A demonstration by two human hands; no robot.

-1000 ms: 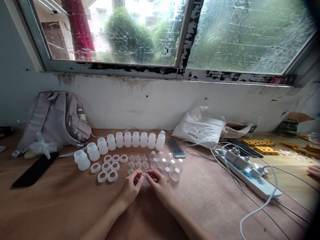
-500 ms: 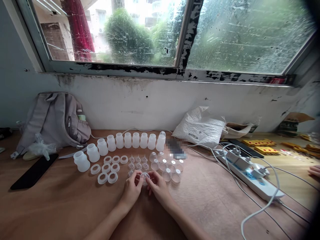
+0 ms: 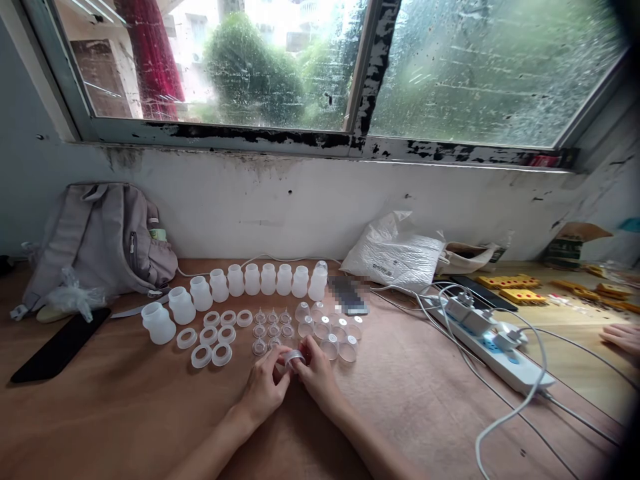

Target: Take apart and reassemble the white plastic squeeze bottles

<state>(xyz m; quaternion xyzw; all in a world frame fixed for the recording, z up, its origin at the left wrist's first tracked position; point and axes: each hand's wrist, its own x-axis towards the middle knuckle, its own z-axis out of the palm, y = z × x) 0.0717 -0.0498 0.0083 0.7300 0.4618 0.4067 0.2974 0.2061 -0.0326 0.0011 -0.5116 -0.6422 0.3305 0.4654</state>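
My left hand and my right hand meet at the near side of the laid-out parts. Between their fingertips is a translucent white bottle collar ring, tilted; whether a nipple sits inside it I cannot make out. Just beyond are rows of clear silicone nipples. Loose collar rings lie to the left, and clear domed caps stand to the right. Behind them curves a row of frosted baby bottles; the rightmost bottle has a clear cap on top.
A grey backpack and a black flat object are on the left. At the back lies a silver plastic mailer. A white power strip with looping cables fills the right. Another person's hand rests at the right edge.
The collar ring has been tipped from nearly facing me to a steeper angle, and my fingers have shifted around it. The whole view has moved slightly.
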